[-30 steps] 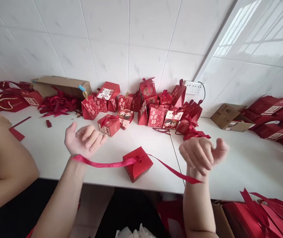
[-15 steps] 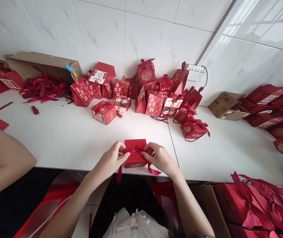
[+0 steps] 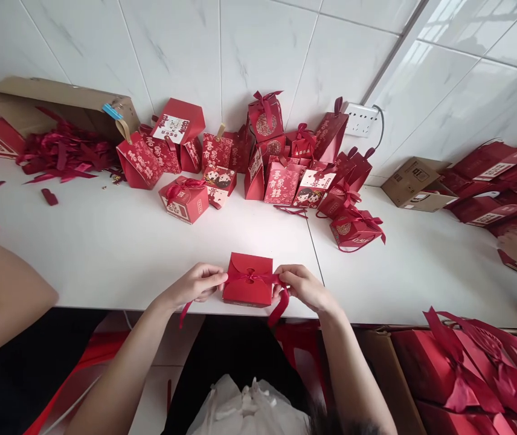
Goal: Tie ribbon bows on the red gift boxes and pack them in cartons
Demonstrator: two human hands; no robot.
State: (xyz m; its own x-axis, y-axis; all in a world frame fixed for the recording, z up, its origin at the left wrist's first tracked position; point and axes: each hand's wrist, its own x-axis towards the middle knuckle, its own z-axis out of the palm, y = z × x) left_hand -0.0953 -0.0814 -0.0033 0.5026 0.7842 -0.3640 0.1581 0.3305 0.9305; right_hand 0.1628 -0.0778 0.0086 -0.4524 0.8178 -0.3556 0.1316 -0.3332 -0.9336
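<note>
A small red gift box (image 3: 253, 293) rests near the table's front edge, right before me. Across its lid runs a dark red ribbon (image 3: 250, 276), crossed at the middle. At the box's left side my left hand (image 3: 202, 281) is closed on one end of the ribbon, whose tail hangs below the fingers. My right hand (image 3: 298, 284) pinches the other end at the right side, and that tail curls down over the table edge.
Several finished red gift boxes (image 3: 281, 181) stand along the tiled wall. A cardboard box (image 3: 23, 99) with a heap of ribbons (image 3: 68, 151) lies at back left. A carton (image 3: 415, 184) stands at right. Other people's arms (image 3: 5, 284) show at both sides; ribboned boxes (image 3: 439, 362) fill a carton below right.
Both hands have drawn apart from the lid's middle to the box's two sides, pulling the ribbon ends outward. The ribbon now lies straighter across the lid.
</note>
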